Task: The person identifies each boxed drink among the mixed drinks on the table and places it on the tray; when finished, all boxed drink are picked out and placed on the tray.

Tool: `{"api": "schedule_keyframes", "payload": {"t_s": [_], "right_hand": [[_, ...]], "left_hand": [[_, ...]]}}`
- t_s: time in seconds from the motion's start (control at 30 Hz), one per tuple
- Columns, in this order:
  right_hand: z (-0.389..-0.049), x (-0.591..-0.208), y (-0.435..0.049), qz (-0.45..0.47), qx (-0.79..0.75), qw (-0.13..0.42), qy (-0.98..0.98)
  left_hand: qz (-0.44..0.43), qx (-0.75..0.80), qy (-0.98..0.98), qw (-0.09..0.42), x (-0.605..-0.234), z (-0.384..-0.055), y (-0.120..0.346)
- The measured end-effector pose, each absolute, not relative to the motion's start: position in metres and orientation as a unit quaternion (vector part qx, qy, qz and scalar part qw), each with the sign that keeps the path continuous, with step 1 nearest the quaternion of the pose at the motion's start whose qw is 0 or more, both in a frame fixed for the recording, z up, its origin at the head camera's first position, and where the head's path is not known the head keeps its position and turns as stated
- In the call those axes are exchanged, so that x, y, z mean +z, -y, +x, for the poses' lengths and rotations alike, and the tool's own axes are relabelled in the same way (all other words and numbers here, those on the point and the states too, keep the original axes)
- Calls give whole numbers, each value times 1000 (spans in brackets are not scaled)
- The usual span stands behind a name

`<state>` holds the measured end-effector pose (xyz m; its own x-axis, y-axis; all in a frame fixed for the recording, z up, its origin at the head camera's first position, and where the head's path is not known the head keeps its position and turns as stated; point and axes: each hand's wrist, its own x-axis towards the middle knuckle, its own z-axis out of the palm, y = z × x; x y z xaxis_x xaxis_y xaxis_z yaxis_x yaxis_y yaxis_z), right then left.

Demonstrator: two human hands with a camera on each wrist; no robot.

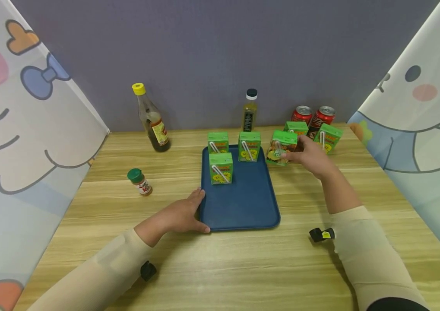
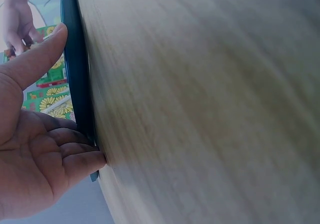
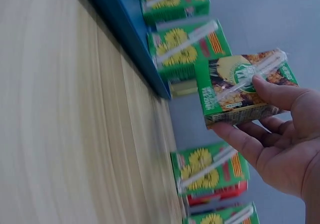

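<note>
My right hand (image 1: pixel 313 157) grips a green juice box (image 1: pixel 278 151) with a wrapped straw, thumb on its front face and fingers behind. The box hangs tilted just past the back right edge of a dark blue tray (image 1: pixel 243 207); a pineapple picture shows on it in the right wrist view. On the tray, three juice boxes stand upright: one at the back left (image 1: pixel 214 137), one in front of it (image 1: pixel 221 170) and one at the back right (image 1: pixel 249 149). At the tray's near left corner rests my left hand (image 1: pixel 182 214), thumb and fingers spread, touching the rim.
Behind my right hand stand two more juice boxes (image 1: pixel 330 134) and two red cans (image 1: pixel 325 113). A bottle with a black cap (image 1: pixel 249 113) is behind the tray. Left of it are a yellow-capped sauce bottle (image 1: pixel 154 125) and a green-lidded shaker (image 1: pixel 140 182).
</note>
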<state>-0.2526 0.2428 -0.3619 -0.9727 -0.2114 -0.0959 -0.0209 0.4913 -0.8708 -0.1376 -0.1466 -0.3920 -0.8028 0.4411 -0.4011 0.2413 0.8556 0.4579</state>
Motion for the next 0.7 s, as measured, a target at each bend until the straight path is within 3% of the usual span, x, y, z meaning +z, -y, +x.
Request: {"api": "schedule_keyframes", "payload": {"t_s": [0.2,0.7], "right_hand": [[-249,-363,-218,-95,-470,154,-864],[-255,-390,-183,-157,-443,168,-866]], "left_hand": [[183,192,-930,255,-392,-138,146],[184,185,-932,253,-392,-137,147]]}}
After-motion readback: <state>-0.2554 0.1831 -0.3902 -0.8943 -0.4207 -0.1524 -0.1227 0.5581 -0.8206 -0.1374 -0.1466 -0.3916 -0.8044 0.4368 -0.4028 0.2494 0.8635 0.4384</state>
